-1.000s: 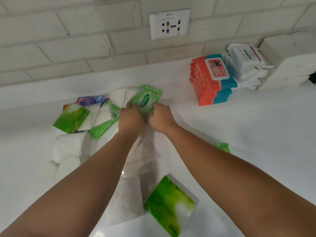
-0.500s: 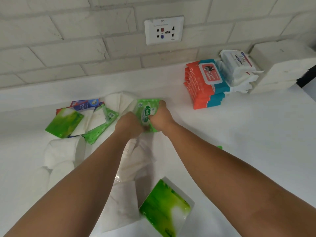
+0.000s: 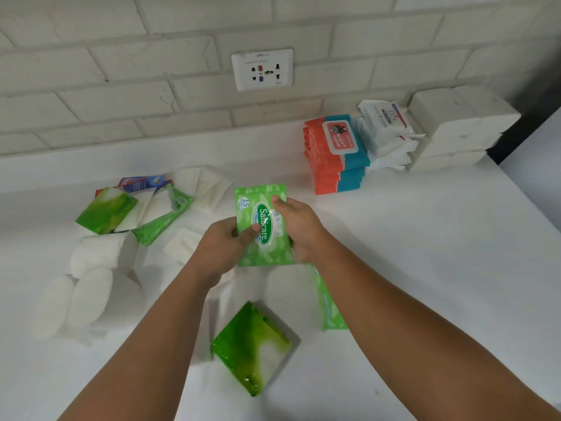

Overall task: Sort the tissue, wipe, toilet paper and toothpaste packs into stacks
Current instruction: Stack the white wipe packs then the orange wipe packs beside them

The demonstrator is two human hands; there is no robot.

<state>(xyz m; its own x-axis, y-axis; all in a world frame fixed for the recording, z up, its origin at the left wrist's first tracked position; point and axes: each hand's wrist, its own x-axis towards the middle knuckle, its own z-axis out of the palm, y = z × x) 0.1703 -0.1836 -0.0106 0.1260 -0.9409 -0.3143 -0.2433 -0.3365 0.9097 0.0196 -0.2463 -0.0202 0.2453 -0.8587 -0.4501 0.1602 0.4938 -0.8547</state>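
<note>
Seemingly midway: Sanicare wipe pack [image 3: 263, 229] gripped by left hand [image 3: 223, 250] and right hand [image 3: 300, 226]; three stacks [image 3: 385, 138] built, loose packs [image 3: 106, 209] unsorted.

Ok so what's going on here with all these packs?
A person is sorting packs. The left hand pinches the lower left edge of a green Sanicare wipe pack, and the right hand grips its right side. By the wall on the right stand three stacks: orange wipes, white wipes, white tissue packs. Toilet paper rolls, a toothpaste box and green tissue packs lie loose to the left.
</note>
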